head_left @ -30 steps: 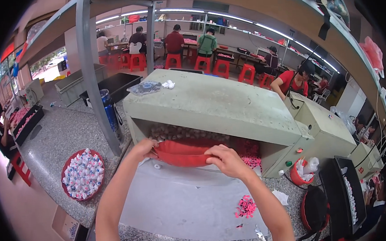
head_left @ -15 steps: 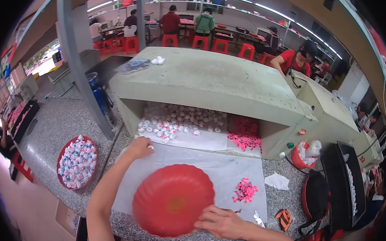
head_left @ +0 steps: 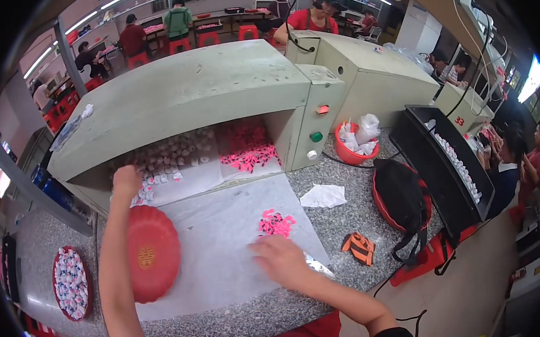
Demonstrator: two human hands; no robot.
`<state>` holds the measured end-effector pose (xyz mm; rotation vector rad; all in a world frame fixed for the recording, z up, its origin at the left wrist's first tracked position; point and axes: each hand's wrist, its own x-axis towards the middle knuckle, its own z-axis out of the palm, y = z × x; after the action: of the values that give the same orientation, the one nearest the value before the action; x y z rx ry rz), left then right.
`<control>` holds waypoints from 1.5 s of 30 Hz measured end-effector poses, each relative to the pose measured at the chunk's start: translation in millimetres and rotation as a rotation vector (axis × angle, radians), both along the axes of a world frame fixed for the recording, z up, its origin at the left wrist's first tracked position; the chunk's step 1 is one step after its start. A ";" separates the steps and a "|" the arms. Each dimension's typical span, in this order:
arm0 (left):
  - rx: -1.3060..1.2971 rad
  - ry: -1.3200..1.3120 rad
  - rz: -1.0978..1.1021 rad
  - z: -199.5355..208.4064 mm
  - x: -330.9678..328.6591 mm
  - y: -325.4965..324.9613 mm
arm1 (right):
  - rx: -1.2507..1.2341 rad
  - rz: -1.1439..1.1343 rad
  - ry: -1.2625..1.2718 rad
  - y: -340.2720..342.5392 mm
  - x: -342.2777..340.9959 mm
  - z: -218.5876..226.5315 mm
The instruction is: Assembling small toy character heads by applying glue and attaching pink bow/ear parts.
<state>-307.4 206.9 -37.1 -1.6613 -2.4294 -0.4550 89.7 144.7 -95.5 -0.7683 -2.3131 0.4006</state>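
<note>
L hand (head_left: 126, 180) by white pcs (head_left: 179, 152), can't tell grip, R hand (head_left: 282, 261) unclenched nr pink pcs (head_left: 276, 222) on sheet (head_left: 216, 252)

The plate (head_left: 162, 242) at eight o'clock is red, with a gold emblem (head_left: 146, 257); farther out that way, a red bowl (head_left: 89, 284) holds white pieces (head_left: 72, 282) flecked blue and pink. At eleven the machine (head_left: 196, 80) is pale green, its buttons red (head_left: 322, 109), green (head_left: 316, 137) and white (head_left: 311, 155). Bright pink bits (head_left: 276, 223) at six show against a greyish-white sheet (head_left: 218, 233), and the counter (head_left: 230, 328) below is speckled grey. Toward half past four, an orange item (head_left: 359, 247) bears black stripes; at three, the bucket (head_left: 346, 148) is red, the tray (head_left: 460, 138) black.
</note>
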 end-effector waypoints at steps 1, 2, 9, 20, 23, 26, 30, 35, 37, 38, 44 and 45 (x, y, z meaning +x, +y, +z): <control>-0.079 0.164 0.107 -9.6 7.1 14.6 | -0.034 -0.115 -0.033 5.5 28.4 -1.8; -0.064 0.106 -0.014 -14.5 32.4 29.0 | -0.051 -0.217 -0.103 6.5 57.5 -3.0; -0.076 -0.214 -0.629 -65.7 241.9 53.7 | -0.448 -0.437 -0.321 -14.6 116.3 -9.2; -0.182 -0.304 -0.782 -96.4 276.1 -2.0 | -0.404 -0.481 -0.253 35.8 153.2 -9.0; -0.161 -0.197 -0.776 -89.0 282.9 -13.5 | -0.423 -0.508 -0.179 49.4 150.6 0.1; -0.150 -0.205 -0.774 -90.3 285.6 -13.1 | -0.368 -0.600 -0.091 71.0 158.3 15.2; -0.147 -0.196 -0.768 -90.8 285.5 -13.2 | -0.248 -0.786 0.143 136.4 181.3 36.0; -0.140 -0.199 -0.757 -94.5 290.9 -14.7 | -0.111 -0.883 0.154 235.0 187.5 44.8; -0.133 -0.187 -0.743 -95.1 293.3 -17.4 | -0.046 -0.879 0.124 269.5 174.6 40.2; -0.146 -0.175 -0.733 -94.7 296.0 -18.6 | 0.003 -0.904 0.064 284.4 166.3 38.9; -0.214 -0.199 -0.643 -99.8 302.2 -26.1 | 0.079 -1.021 -0.317 335.2 115.5 8.5; -0.236 -0.223 -0.672 -97.9 307.8 -25.7 | 0.125 -1.051 -0.339 341.0 126.4 0.6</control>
<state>0.4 181.2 -135.0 -2.6607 -2.0578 -0.4627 216.1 485.8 -95.0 -1.9121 -1.8329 -0.3680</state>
